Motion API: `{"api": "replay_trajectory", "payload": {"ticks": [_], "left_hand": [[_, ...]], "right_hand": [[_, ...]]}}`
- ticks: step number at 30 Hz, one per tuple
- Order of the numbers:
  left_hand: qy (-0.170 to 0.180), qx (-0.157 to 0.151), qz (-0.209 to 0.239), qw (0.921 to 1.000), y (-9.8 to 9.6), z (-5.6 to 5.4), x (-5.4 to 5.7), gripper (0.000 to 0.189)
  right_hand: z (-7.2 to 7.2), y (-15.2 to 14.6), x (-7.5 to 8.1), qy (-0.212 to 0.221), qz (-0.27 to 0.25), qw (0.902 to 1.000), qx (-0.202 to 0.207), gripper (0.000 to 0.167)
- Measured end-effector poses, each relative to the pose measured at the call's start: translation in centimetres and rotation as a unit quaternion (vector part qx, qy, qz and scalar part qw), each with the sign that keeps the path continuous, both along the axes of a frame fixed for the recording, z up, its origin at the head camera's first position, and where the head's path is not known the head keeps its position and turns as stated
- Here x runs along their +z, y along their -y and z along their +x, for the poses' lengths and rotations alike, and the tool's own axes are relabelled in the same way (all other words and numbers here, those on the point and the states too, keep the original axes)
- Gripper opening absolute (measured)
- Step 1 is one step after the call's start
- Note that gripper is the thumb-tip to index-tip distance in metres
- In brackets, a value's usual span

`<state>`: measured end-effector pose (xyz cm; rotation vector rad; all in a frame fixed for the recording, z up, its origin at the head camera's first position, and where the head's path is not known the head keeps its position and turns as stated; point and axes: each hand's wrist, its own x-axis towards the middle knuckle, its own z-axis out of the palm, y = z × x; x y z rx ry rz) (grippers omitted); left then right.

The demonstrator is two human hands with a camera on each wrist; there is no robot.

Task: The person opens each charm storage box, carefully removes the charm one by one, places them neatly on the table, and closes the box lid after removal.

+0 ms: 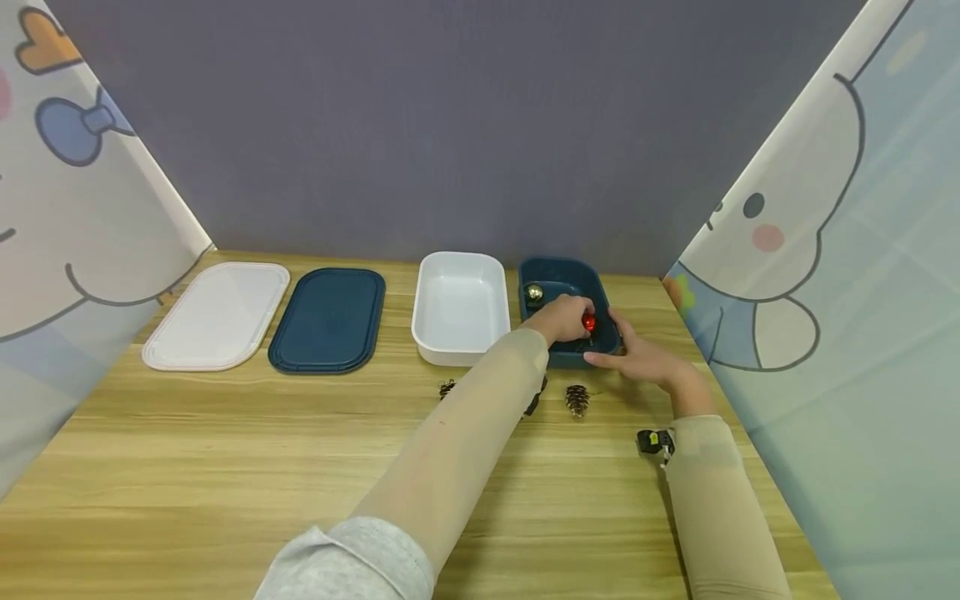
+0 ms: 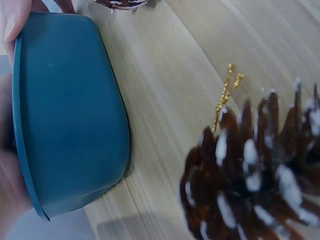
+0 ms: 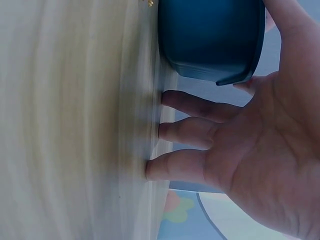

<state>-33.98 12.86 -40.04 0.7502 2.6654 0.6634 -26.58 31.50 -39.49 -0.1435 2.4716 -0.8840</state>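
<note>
My left hand (image 1: 564,318) reaches into the dark blue box (image 1: 531,271) and pinches a shiny red ball (image 1: 589,322) near the box's right side. A gold ball (image 1: 534,292) lies in the box's far left part. At the near right corner, my right hand (image 1: 637,358) touches the box, thumb at the front rim. Its other fingers are extended along the side, several fingertips down on the table in the right wrist view. A brown pine cone (image 1: 577,400) lies in front of the box. White-tipped scales show on a pine cone (image 2: 255,180) close to the left wrist camera.
Left of the blue box stands a white box (image 1: 460,304). Farther left lie a dark blue lid (image 1: 327,321) and a white lid (image 1: 217,317). My left forearm partly covers another pine cone (image 1: 447,388). A grey wall (image 1: 450,125) rises behind the wooden table (image 1: 225,467).
</note>
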Motion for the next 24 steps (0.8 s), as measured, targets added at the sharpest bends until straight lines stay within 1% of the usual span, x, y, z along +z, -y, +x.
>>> {"api": "replay_trajectory", "payload": {"ticks": [8, 13, 24], "left_hand": [[-0.009, 0.005, 0.005, 0.9999, 0.2, 0.37, 0.06, 0.05], [-0.008, 0.01, 0.02, 0.9997, 0.26, 0.35, 0.01, 0.049], [0.013, 0.031, 0.053, 0.998, 0.64, 0.12, 0.81, 0.049]], "right_hand": [[0.14, 0.1, -0.16, -0.002, -0.001, 1.0, -0.002, 0.118], [0.23, 0.16, -0.13, -0.003, -0.001, 1.0, -0.003, 0.119], [0.3, 0.1, 0.01, -0.01, -0.001, 1.0, 0.001, 0.116]]}}
